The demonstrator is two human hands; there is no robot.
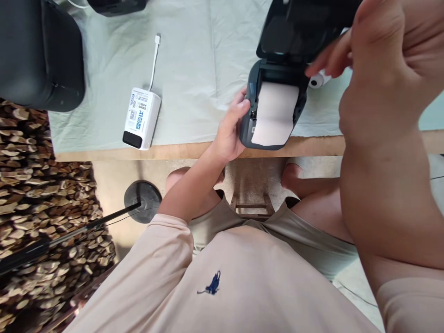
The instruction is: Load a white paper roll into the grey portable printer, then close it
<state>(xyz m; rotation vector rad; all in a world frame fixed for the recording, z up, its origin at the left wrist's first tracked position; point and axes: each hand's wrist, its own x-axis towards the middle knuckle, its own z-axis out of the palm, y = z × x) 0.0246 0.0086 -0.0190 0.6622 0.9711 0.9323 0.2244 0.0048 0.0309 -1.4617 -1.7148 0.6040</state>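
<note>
A dark label printer with its lid swung up is at the table's front edge. Inside it lies a roll of white paper, its loose end hanging over the front. My left hand grips the printer's left side, thumb on the rim. Raised close to the camera, my right hand is by the right side of the lid, fingertips near the hinge. Its fingers are partly hidden and blurred, so what they hold cannot be made out. Behind them shows a small white object with a dark round spot.
A white power bank with a short cable lies left on the cloth-covered table. A black case stands at the far left, another dark object behind. Below are a black stand base and stacked firewood.
</note>
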